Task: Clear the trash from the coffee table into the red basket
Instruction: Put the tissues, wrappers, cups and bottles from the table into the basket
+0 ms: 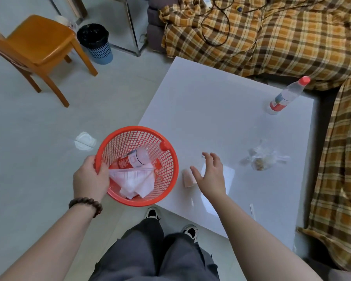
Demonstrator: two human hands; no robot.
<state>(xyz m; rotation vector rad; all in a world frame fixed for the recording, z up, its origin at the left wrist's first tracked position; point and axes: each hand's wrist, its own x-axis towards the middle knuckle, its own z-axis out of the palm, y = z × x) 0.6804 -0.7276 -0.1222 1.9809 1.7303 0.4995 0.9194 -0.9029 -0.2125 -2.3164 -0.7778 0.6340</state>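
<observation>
From the head camera I look down at my own two arms. My left hand (90, 175) is wrapped tight on the rim of the red basket (168, 157), which I hold up just off the near-left corner of the tabletop (211, 110).

Some trash is in the basket already. I can see a bottle with a red label (133, 159), a crumpled white tissue (135, 184) and some clear plastic sticks (130, 169). So I think part of the job is done.

My right hand (211, 175) is open, with the fingers spread apart and nothing in it. It hangs over the tabletop, right by a small pink block (188, 178) and a flat white paper (228, 173). I guess the pink block is what I grab next.

More things are left on the tabletop. A clear bag with brown crumbs (260, 158) sits to the right of my hand. A second bottle with a red cap (287, 95) stands at the far right side, well apart from the basket. A thin white straw (252, 209) lies near the front edge.

A white scrap (85, 141) lies on the floor, left of the basket. It is not on the tabletop, so I can't tell if it counts.

I think the job is about half done.
</observation>
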